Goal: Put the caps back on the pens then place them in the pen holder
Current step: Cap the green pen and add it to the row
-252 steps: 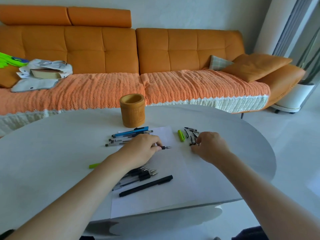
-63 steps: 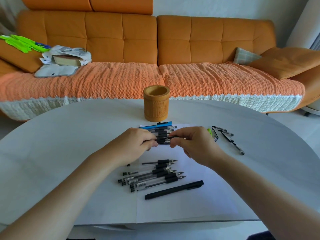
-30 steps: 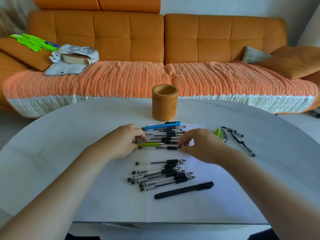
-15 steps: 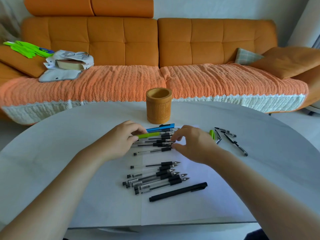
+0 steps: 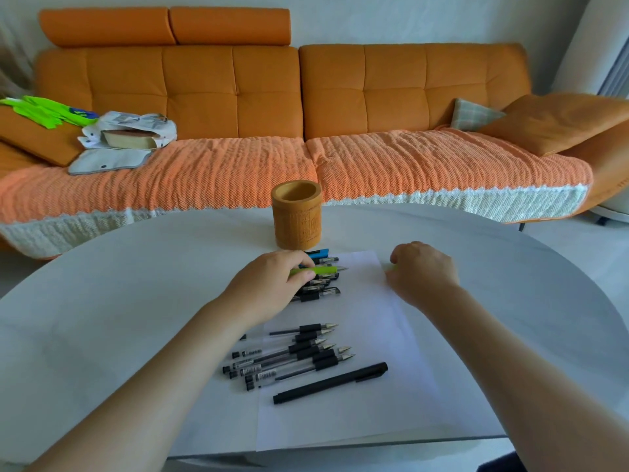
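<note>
My left hand [image 5: 272,287] pinches an uncapped green pen [image 5: 321,270], tip pointing right, just above a row of black pens [image 5: 320,290] and a blue pen [image 5: 320,252] on the white paper [image 5: 367,413]. My right hand [image 5: 423,272] rests to the right with fingers curled down over the green cap [image 5: 391,267]; only a sliver of the cap shows, and the other loose caps are hidden under the hand. The wooden pen holder [image 5: 296,216] stands behind the pens, with nothing visible inside. Several uncapped black pens [image 5: 292,356] and one black capped pen [image 5: 330,383] lie nearer me.
The round white table [image 5: 119,301] ends just past the pen holder. Behind it is an orange sofa [image 5: 238,97] with a bag and book [image 5: 129,137] on the left and cushions [image 5: 551,120] on the right.
My left hand lifted the green pen off the row. My right hand moved right, away from the pens, onto the spot where the caps lie.
</note>
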A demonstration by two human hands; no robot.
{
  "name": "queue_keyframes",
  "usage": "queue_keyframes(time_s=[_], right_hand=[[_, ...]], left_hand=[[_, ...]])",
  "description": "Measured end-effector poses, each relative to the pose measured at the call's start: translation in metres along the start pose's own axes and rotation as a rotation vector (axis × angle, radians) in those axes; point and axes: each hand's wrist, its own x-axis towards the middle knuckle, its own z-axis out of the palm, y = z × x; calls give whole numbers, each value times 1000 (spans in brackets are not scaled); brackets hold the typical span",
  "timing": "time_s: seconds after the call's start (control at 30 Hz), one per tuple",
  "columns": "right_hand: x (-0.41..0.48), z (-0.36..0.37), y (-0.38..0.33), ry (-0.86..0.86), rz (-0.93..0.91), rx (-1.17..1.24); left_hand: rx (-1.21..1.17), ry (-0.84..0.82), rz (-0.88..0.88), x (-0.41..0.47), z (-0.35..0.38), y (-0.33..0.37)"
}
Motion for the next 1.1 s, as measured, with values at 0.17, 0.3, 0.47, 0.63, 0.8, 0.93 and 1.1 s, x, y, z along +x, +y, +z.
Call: queue_keyframes(time_s=[0.17, 0.3, 0.47, 0.63, 0.8, 0.93, 1.1], right_hand=[[-3, -4, 3, -30, 10, 23], [-4, -10, -3, 56, -62, 108], [-12, -16, -17, -54, -312, 390], [-17, -13, -29, -83, -423, 525], [-20, -16, -37, -119, -473, 564], [-21, -15, -43, -95, -471, 573], [-22, -11, -49, -103, -483, 609]], left_hand=[[-6, 29, 4, -5, 7, -6], [14, 73, 13, -6, 8, -9], [6, 125, 22, -7, 1, -15], [10, 148, 47, -13, -6, -24], [11, 147, 58, -17, -11, -30], [18, 148, 49, -18, -14, -32], [13, 161, 55, -18, -16, -34]])
